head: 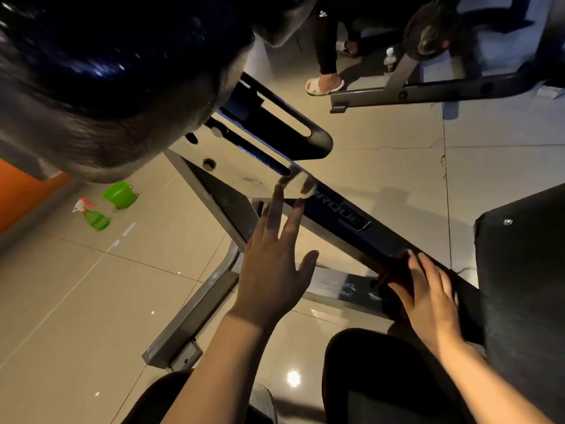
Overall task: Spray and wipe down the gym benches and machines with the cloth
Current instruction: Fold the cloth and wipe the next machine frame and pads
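I crouch beside a gym bench and look at its dark metal frame beam, which runs diagonally under the black padded backrest. My right hand presses a dark cloth flat against the lower part of the beam, fingers straight over it. My left hand hovers open with spread fingers, its fingertips near the shiny bracket of the frame. A green spray bottle with a red and white trigger lies on the floor at the left, away from both hands.
A green bucket stands on the tiled floor beside the spray bottle. The bench's grey foot bar crosses the floor below my left hand. Another machine's base, a water bottle and a person's sandalled foot are behind.
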A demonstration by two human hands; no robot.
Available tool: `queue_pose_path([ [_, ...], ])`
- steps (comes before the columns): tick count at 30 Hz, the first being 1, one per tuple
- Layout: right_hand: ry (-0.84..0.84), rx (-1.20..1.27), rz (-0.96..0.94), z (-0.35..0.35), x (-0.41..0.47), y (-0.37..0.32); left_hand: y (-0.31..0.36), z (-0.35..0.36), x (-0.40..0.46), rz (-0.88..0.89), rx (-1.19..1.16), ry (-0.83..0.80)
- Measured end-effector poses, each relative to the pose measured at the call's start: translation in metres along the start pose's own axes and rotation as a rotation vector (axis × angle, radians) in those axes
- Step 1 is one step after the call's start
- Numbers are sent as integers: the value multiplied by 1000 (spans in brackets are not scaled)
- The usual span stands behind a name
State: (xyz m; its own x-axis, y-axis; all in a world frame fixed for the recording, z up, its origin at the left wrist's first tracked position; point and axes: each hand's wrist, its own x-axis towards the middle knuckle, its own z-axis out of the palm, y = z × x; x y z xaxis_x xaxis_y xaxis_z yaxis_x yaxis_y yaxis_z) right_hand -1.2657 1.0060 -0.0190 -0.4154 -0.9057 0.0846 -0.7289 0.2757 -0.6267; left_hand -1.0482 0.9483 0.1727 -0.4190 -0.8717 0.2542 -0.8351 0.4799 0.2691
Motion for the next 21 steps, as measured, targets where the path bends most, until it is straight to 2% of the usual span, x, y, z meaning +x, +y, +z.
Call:
queue_pose_path([
  [3, 18, 97, -5, -19, 0, -17, -1, -8, -12, -36, -3, -77],
  [7, 41, 215, -186, -64, -4, -59, 13, -23, -35, -36, 116, -282],
  [8, 24, 271, -229, -77, -7, -74, 18, -26, -43, -44, 83, -336],
  [10, -51, 385, -286, -105, -16, -105, 32, -34, -57, -80, -160, -352],
  [15, -166, 703, -340, -160, -56, -166, 74, -55, -75, -151, -853, 34],
  [18, -191, 814, -383, -183, -82, -187, 85, -73, -93, -185, -1012, 262],
  [21, -266, 930, -424, -201, -106, -201, 83, -96, -113, -127, -1065, 375],
])
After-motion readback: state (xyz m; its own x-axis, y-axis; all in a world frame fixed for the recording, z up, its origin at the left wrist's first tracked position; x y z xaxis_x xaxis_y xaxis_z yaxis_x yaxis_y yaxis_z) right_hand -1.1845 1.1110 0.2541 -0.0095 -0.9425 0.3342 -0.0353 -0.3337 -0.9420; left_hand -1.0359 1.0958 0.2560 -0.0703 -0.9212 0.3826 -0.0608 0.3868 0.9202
